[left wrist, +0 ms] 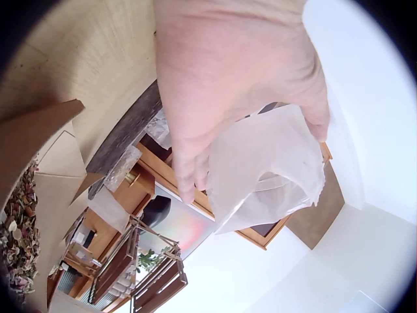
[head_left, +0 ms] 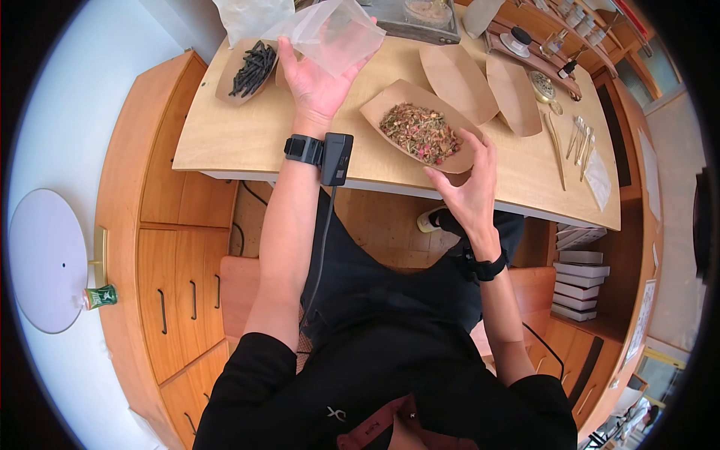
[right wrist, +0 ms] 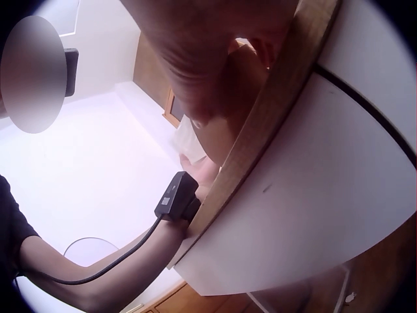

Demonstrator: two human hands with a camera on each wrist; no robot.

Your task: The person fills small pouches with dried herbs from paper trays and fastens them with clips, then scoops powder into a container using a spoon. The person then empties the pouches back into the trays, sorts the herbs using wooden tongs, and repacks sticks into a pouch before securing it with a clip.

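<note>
My left hand (head_left: 316,84), palm up over the back left of the table, holds a translucent white pouch (head_left: 339,34) between thumb and fingers. In the left wrist view the mouth of the pouch (left wrist: 270,182) gapes. With thumb and fingers spread about its near right end, my right hand (head_left: 474,187) grips a brown paper boat tray (head_left: 386,95). A heap of dried herbs and petals (head_left: 420,133) lies in that tray, which stands by the front edge of the table. The right wrist view has the tray's side (right wrist: 231,111) under the hand.
Left on the table (head_left: 247,139) lies a paper tray of dark dried sticks (head_left: 253,69). Two more paper trays, one at the middle (head_left: 457,75) and one beside it (head_left: 514,94), sit behind. Small metal tools (head_left: 581,141) lie at right, near a grey tray (head_left: 409,22) and a wooden rack (head_left: 536,64).
</note>
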